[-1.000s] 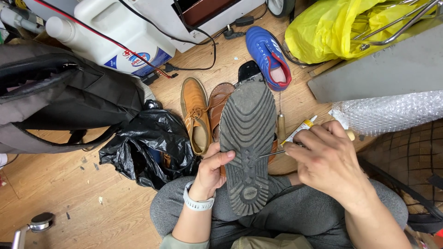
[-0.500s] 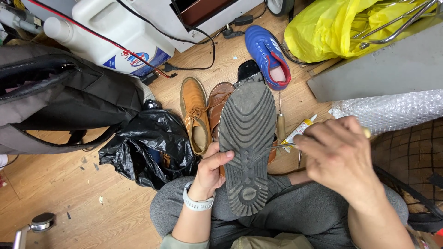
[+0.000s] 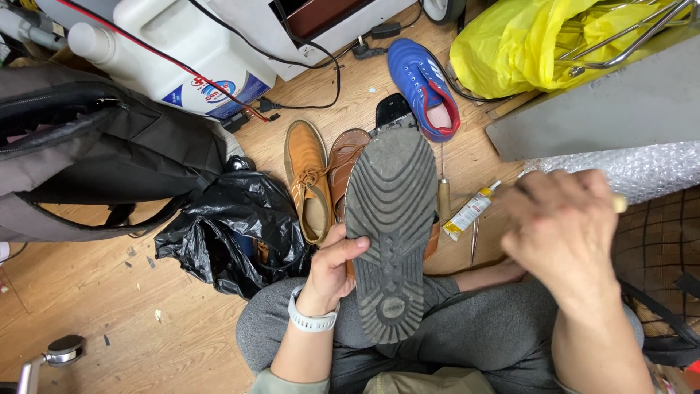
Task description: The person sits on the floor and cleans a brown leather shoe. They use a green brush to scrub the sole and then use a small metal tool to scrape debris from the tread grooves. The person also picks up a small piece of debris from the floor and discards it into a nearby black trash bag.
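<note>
Grey rubber faces us: we have a shoe [image 3: 390,233] turned sole-up across our lap, toe pointing away toward the floor clutter, heel toward our body. Our left hand [image 3: 332,266] takes it along the left edge near the middle, thumb laid over the rim of the tread, the other fingers hidden beneath on the upper. That grip is pressed onto the shoe, not spread.

Our right hand [image 3: 561,226] is raised to the right of the shoe and clear of it, blurred, curled into a loose fist. A pale tip [image 3: 620,203] pokes out at its far side, so it seems closed round something slender, but we cannot tell what.

We judge the shoe light to moderate in weight. The lugged sole looks stiff and grippy, so it should not slip under the thumb; the upper below will likely give under pressure. The waist, where the left hand already sits, looks the best place to steady it.

On the wooden floor [image 3: 109,328] beyond lie a tan boot [image 3: 306,175], a blue shoe [image 3: 423,87], a black bag [image 3: 233,226], a small glue tube [image 3: 470,211] and an awl [image 3: 443,197].
</note>
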